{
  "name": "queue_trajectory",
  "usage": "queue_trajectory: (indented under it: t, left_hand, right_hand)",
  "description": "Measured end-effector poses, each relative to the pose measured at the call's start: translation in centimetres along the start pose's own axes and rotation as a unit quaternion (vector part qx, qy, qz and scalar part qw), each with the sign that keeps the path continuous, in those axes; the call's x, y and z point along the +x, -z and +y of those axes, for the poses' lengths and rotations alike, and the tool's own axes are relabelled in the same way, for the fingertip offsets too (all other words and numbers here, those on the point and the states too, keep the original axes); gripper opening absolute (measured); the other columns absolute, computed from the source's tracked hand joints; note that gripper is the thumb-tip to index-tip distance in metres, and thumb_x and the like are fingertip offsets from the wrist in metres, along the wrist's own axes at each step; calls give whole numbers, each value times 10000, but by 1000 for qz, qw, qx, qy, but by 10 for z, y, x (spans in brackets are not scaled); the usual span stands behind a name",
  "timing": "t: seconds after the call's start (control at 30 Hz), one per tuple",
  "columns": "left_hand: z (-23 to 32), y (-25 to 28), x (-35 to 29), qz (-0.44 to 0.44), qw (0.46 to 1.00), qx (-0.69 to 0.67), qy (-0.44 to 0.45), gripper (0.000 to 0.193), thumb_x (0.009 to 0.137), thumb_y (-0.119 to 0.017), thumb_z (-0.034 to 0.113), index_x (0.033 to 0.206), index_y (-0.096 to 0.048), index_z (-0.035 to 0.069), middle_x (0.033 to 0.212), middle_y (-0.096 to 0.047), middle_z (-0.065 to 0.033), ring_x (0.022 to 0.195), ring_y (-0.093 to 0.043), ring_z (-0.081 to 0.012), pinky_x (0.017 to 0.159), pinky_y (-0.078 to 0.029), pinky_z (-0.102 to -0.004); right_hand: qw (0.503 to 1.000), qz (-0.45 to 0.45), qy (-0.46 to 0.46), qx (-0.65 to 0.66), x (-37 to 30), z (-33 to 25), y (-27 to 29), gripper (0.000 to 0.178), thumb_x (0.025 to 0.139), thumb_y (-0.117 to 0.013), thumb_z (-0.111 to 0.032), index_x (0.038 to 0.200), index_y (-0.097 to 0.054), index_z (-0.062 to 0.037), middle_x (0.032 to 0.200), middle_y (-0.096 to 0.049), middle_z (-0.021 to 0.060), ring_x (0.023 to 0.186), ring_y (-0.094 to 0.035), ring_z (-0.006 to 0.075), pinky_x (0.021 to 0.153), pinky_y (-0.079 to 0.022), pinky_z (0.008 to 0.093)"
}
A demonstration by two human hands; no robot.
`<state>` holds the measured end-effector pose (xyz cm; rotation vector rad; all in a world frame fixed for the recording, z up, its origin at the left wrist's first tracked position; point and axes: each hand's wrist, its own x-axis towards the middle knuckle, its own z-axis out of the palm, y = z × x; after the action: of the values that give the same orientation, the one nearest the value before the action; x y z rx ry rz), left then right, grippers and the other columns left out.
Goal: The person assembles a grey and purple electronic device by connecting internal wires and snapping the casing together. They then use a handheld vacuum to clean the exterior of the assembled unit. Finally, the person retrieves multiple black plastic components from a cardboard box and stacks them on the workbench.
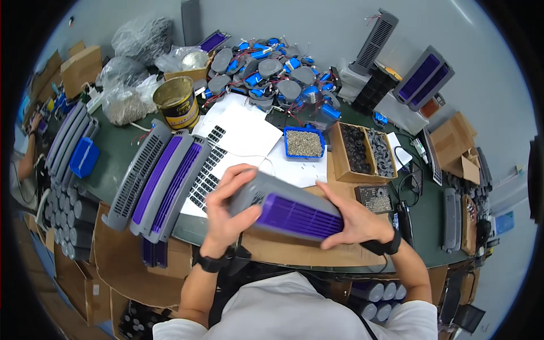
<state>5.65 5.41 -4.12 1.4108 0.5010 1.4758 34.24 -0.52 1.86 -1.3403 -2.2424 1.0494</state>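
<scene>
A long grey plastic housing with a purple slatted grille (300, 218) is held up at a tilt over the cardboard sheet (283, 252) on the bench. My left hand (229, 207) clasps its left end, fingers over the top and thumb at the front. At the other end my right hand (360, 220) grips it, thumb below the grille. The hands hide both ends. Left of my left hand, several similar grey and purple housings (173, 187) lean together at the bench edge. White paper with rows of small black pieces (211, 175) lies beyond that hand.
A blue tray of screws (304, 143), a divided box of black and grey parts (355, 156), a small screw plate (375, 199) and a black handheld tool (404, 221) surround the work spot. Behind are a yellow-black bucket (180, 110) and piled blue-grey parts (272, 71). Another person's arm (27, 158) shows far left.
</scene>
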Motion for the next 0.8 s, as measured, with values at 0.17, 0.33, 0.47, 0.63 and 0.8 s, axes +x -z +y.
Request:
queue_trajectory:
  t: [0.17,0.33,0.47,0.63,0.8]
  left_hand:
    - [23,26,-2,-67,994,-44,-75,440,566,-807,170,986,-684,121,1148,-580,-249,1070,-602,-387,925,-471,-466]
    - [24,34,-12,-29,997,-54,-54,577,564,-800,195,1127,-681,161,1156,-582,-227,1070,-598,-361,939,-468,-451]
    - [46,7,7,132,954,-253,-97,1055,679,-816,325,1542,-214,245,1279,-525,-170,1120,-548,-353,1006,-447,-482]
    - [35,2,0,111,981,-156,-9,1122,696,-824,325,1535,-97,159,1387,-440,-164,1225,-486,-354,1111,-358,-504]
    - [27,54,4,204,972,-112,-42,849,767,-726,311,1452,-300,45,1393,-435,-137,1308,-440,-302,1159,-310,-484]
  right_hand:
    - [995,-50,5,82,-15,55,-16,1049,558,-928,-367,1401,-431,11,1288,-583,196,1176,-582,294,1018,-443,364]
    - [996,-30,-13,89,-9,49,-28,968,576,-923,-343,1361,-482,14,1254,-609,181,1140,-603,271,996,-460,347]
    - [993,-40,7,111,26,12,-22,932,598,-912,-338,1345,-491,26,1225,-627,172,1119,-616,262,974,-471,338]
    - [978,-10,152,145,95,-18,-26,909,634,-884,-317,1364,-466,24,1227,-613,159,1124,-598,235,989,-453,336]
    - [958,192,-4,215,151,27,-45,474,814,-755,-243,1140,-605,66,1017,-639,239,873,-657,297,773,-535,371]
